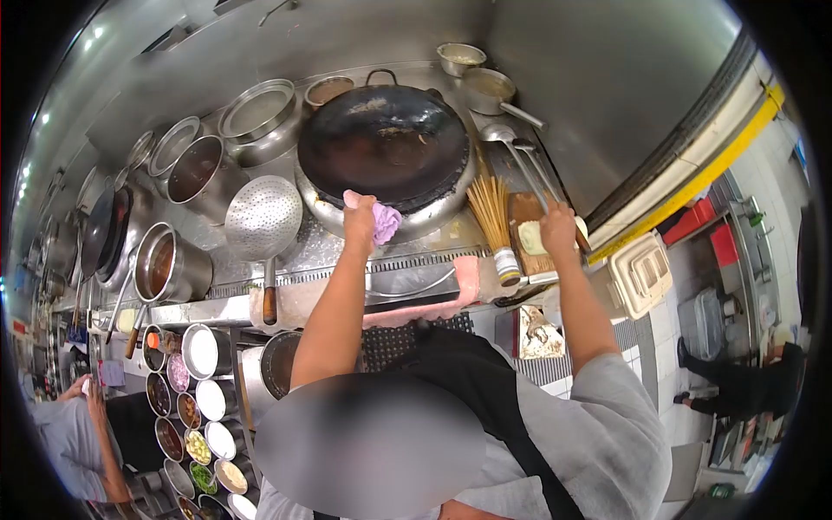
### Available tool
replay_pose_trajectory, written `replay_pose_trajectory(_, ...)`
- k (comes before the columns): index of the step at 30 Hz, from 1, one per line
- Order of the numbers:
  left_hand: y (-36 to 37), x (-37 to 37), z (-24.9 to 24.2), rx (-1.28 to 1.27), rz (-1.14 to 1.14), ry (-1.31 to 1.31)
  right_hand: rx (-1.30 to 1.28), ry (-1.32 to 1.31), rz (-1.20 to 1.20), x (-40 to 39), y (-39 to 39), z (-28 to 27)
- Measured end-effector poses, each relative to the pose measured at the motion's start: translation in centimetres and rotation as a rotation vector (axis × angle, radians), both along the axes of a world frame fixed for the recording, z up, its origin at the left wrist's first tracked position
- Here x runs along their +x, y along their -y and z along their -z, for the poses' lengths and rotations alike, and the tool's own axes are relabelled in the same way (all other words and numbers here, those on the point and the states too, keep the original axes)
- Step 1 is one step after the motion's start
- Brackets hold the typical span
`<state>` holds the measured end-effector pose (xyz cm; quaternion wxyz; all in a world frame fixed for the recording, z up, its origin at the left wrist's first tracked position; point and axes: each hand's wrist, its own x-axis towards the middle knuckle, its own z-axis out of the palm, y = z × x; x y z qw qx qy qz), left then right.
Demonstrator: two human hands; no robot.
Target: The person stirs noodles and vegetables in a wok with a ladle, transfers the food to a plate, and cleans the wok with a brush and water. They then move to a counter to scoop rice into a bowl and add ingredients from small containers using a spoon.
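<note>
A folded pink-purple cloth (386,224) is bunched in my left hand (358,215), at the near rim of a large dark wok (381,143) on the range. The wok holds no food that I can see; its surface is dark and patchy. On the right, my right hand (559,227) closes around the handle end of a long metal ladle (499,133), whose bowl rests on the counter away from me. A second long-handled utensil (525,145) lies close beside it. Left of that hand stand a bamboo wok brush (490,217) and a pale folded cloth (531,237).
A perforated skimmer (264,217), steel pots (204,178) and a pot of brown liquid (162,263) stand left. A saucepan (488,94) is behind right. Ingredient tins (210,399) line the lower left. One person (69,433) is at left, another (754,381) at right.
</note>
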<state>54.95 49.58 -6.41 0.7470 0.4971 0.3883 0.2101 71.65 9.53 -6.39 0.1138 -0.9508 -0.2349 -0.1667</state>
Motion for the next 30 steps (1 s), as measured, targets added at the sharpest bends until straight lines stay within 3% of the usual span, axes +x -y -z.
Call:
replay_pose_trajectory(3,0.4,-1.0,-0.2,0.012,0.015,0.107,-0.063,-0.280,0.016,3.6,0.0,0.6)
replay_pose_trajectory(7,-0.6,-6.0,-2.4,-0.073,-0.032,0.173,0.128,-0.069,-0.214,8.0,0.5,2.7)
replay_pose_trajectory(9,-2.3,-9.6,-2.6,-0.195,-0.087,0.249,0.075,-0.028,-0.212,9.1,-1.2,1.3)
replay_pose_trajectory(12,-4.1,-14.3,-2.2,-0.149,-0.154,0.167,0.521,-0.795,-0.276,10.1,-8.3,-5.5)
replay_pose_trajectory(13,-4.1,-15.5,-2.3,0.016,-0.160,0.009,0.858,-0.960,-0.390,8.9,-11.9,-7.8)
replay_pose_trajectory(15,-3.1,-16.9,-2.8,0.318,-0.190,-0.336,1.158,-1.222,-0.454,3.0,-18.8,-14.8)
replay_pose_trajectory(17,-3.8,-17.5,3.8,0.604,-0.204,-0.431,1.046,-1.307,-0.546,4.5,-24.3,-12.9)
replay_pose_trajectory(19,-2.8,-19.0,6.8,0.854,-0.193,-0.259,0.985,-1.365,-0.627,6.7,-29.8,-11.2)
replay_pose_trajectory(21,-1.0,-18.7,6.1,0.715,-0.316,-0.360,0.851,-1.334,-0.692,6.6,-38.3,-11.8)
replay_pose_trajectory(24,-0.4,-18.7,6.4,0.872,-0.347,-0.447,0.667,-1.267,-0.812,6.5,-46.7,-12.5)
replay_pose_trajectory(30,-0.3,-18.8,5.8,0.793,-0.338,-0.479,0.416,-0.891,-0.829,3.3,-61.2,-12.0)
